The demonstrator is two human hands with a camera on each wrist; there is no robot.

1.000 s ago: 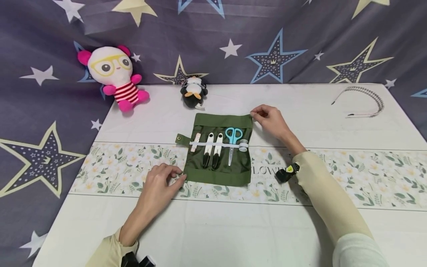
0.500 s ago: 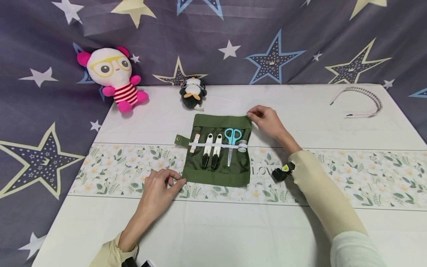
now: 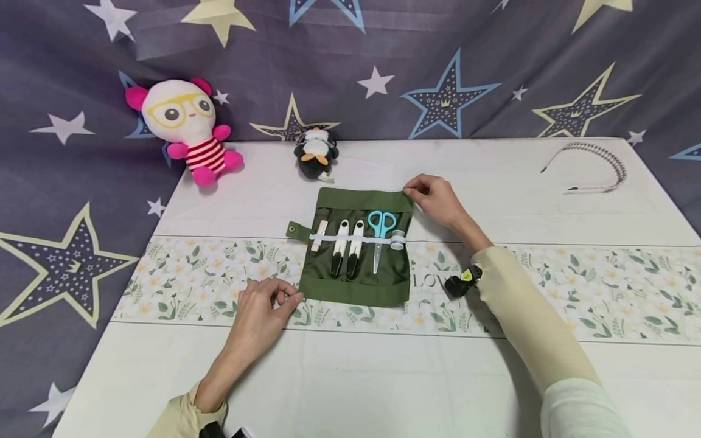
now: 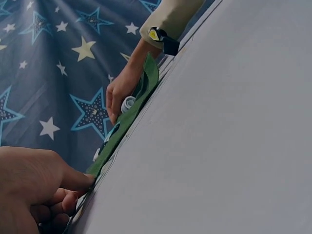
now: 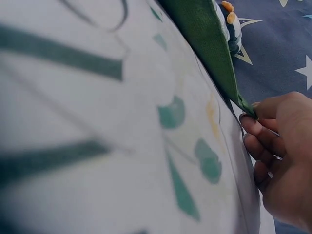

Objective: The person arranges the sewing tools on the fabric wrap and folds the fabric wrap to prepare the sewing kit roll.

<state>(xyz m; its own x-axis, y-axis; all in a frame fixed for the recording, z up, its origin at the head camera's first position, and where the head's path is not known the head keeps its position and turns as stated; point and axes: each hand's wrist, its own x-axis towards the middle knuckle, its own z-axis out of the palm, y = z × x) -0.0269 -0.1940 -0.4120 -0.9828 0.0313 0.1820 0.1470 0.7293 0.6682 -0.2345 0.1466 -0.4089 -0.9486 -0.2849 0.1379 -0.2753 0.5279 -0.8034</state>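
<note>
A dark green fabric tool roll (image 3: 356, 293) lies unfolded on the table, with a snap tab (image 3: 298, 232) sticking out at its left. The near left corner is pinched by my left hand (image 3: 257, 319). My right hand (image 3: 438, 201) pinches the far right corner between thumb and forefinger, which the right wrist view also shows. A white elastic band crosses the roll. Under it sit a small pinkish stick (image 3: 319, 235), two white tools with black tips (image 3: 340, 243), scissors with blue handles (image 3: 377, 258) and a small whitish roll (image 3: 398, 239).
Behind the roll are a black-and-white penguin plush (image 3: 316, 155) and, farther left, a pink-and-white plush toy (image 3: 205, 155). A thin headband (image 3: 619, 164) lies at the back right. Beneath the roll runs a floral printed strip (image 3: 208, 280). A star-patterned curtain (image 3: 350, 55) hangs behind.
The right hand has drawn the far right corner slightly left and nearer. My left hand has slid a little nearer at its corner. The tools keep their places under the band.
</note>
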